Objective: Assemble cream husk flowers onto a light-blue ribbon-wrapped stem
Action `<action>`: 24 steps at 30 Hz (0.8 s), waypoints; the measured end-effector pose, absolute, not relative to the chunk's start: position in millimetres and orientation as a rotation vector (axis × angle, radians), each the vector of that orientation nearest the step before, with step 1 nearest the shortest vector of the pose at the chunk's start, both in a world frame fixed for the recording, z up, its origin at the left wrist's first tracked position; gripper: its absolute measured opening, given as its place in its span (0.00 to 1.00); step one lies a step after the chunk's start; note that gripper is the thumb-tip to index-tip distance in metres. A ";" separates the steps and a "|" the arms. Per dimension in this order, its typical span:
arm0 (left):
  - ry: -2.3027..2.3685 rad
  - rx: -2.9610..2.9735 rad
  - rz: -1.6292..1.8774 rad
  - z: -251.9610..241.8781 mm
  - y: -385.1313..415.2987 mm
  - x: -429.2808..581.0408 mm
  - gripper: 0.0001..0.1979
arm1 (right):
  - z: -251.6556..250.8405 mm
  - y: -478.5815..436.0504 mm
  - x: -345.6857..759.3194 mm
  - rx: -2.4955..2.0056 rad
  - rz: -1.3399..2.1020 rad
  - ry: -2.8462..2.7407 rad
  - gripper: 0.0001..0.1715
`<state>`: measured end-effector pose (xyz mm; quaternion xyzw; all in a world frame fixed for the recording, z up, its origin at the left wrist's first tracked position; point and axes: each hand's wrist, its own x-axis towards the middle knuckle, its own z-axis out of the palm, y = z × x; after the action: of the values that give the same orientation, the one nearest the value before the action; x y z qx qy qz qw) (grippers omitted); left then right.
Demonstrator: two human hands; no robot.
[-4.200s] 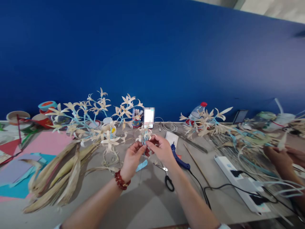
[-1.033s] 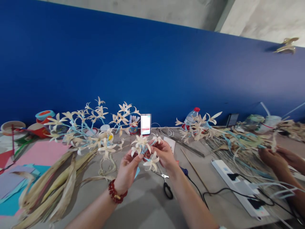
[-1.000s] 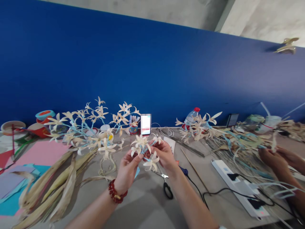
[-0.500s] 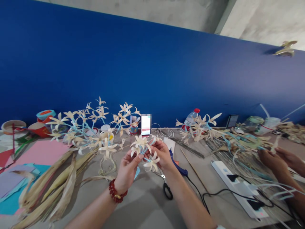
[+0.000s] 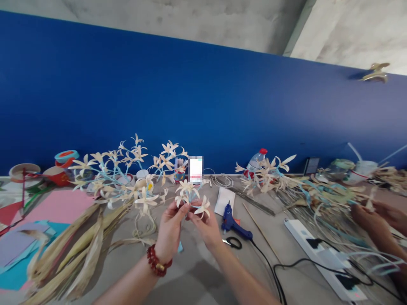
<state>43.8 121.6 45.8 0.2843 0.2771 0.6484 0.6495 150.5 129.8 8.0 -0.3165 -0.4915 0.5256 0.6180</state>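
A spray of cream-coloured handmade flowers with pale blue stems is held above the middle of the table. My left hand, with a red bead bracelet at the wrist, is closed on its stem. Close beside it, my right hand pinches the same stem below a drooping bloom. The fingertips of both hands nearly meet, and the stem's lower end is largely hidden by them. To the right lie a blue glue gun and black-handled scissors.
More flower sprays stand at the back left, above dried husks and coloured paper. A white power strip with black cables lies to the right. Another person's hands work at the far right by a strand pile.
My right hand has moved down and inward, nearer my left hand, to the stem beneath the blooms. The glue gun shows more fully now.
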 end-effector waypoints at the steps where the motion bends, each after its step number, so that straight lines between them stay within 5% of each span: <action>1: 0.639 0.659 1.468 46.4 121.3 44.0 0.04 | 6.1 129.5 150.9 -0.750 1.179 -1.137 0.14; 24: 0.783 0.978 1.604 25.5 120.2 43.3 0.06 | 23.3 128.4 158.6 -0.834 1.185 -1.119 0.13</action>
<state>43.3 120.2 25.5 0.4088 0.3272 0.6706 0.5254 158.6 128.4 23.3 -0.3610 -0.4844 0.5134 0.6095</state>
